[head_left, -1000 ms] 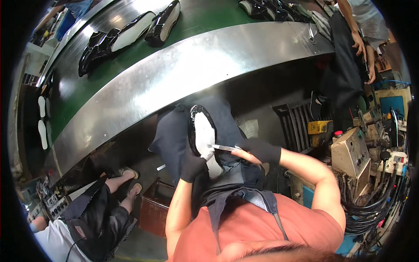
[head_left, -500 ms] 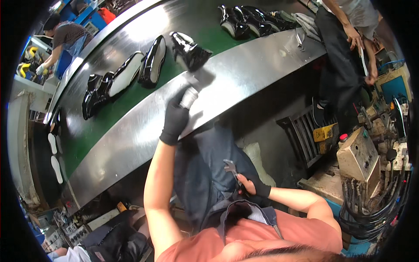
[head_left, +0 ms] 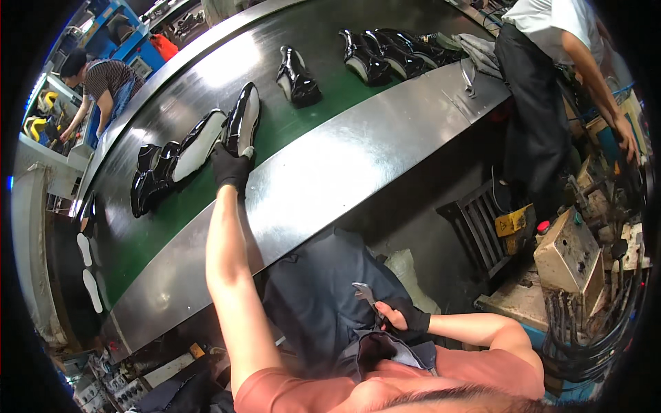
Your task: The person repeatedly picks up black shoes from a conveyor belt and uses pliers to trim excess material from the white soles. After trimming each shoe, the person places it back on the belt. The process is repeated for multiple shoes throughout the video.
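Left fingers (head_left: 222, 154) touching black shoe (head_left: 237, 122), pale lining (head_left: 253, 112) inside

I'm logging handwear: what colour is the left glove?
The left glove is black; best seen: head view.

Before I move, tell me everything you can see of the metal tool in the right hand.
The tool looks like grey metal, with a broad, notched head on a narrower shank. It slants up and leftward in the view, head in front of the dark blue cloth over the lap; whether they touch is unclear. The gloved right hand holds its lower part, hiding much of the handle.
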{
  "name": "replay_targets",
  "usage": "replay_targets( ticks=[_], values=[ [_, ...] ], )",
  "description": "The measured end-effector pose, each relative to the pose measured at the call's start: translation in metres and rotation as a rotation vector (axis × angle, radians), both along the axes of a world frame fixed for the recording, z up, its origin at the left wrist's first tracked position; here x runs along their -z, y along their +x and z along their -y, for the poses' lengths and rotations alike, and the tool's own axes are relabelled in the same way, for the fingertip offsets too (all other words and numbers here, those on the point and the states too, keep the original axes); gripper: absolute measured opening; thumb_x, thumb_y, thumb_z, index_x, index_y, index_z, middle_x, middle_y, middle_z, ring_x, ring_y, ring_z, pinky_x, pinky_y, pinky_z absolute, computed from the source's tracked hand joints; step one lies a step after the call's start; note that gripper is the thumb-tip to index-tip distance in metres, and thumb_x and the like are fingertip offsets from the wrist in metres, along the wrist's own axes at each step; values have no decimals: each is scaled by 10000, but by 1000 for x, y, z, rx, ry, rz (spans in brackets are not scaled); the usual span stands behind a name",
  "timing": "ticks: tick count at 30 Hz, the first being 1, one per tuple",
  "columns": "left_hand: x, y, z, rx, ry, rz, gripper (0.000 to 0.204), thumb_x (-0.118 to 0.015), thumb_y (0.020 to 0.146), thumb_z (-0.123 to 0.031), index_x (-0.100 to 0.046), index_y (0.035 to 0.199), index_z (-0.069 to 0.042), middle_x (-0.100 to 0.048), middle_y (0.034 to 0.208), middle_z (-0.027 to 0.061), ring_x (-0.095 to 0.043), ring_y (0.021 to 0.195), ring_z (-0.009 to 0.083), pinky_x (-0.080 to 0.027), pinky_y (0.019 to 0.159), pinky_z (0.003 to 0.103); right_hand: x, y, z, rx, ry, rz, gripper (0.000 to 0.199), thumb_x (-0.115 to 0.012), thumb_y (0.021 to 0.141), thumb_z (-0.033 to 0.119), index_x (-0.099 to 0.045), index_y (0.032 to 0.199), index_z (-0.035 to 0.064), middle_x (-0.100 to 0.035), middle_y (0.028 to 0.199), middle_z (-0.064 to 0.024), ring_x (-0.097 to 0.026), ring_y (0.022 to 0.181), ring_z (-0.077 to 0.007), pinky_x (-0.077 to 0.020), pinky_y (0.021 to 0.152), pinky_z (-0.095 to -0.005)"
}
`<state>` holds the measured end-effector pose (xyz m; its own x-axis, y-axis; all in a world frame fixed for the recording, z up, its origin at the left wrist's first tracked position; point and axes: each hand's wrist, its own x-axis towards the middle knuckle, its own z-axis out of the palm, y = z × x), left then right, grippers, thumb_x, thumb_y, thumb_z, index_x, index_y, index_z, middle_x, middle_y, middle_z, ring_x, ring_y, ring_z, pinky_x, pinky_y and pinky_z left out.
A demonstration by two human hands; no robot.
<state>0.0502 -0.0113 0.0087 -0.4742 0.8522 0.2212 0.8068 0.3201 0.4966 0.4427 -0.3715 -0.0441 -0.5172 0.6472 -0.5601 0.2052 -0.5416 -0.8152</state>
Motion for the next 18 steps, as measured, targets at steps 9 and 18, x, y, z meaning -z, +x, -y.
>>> replay_targets(
  ticks=[9,18],
  values=[
    [5,-14,224,328,367,1094,566,-658,865,-262,-467,1326,5,-545,1255,154,-552,1132,248,-464,965,388,11,-3,4,102,-93,-54,535,-306,1044,427,-601,826,37,-594,680,-51,-580,586,-129,-484,590,-273],
    [-5,42,396,186,398,1245,627,-770,727,-351,-534,1230,-60,-446,1414,169,-523,1220,328,-434,1019,443,-13,-17,10,110,-57,-57,483,-387,1027,455,-600,885,45,-550,691,-11,-567,611,-86,-485,579,-250]
  ],
)
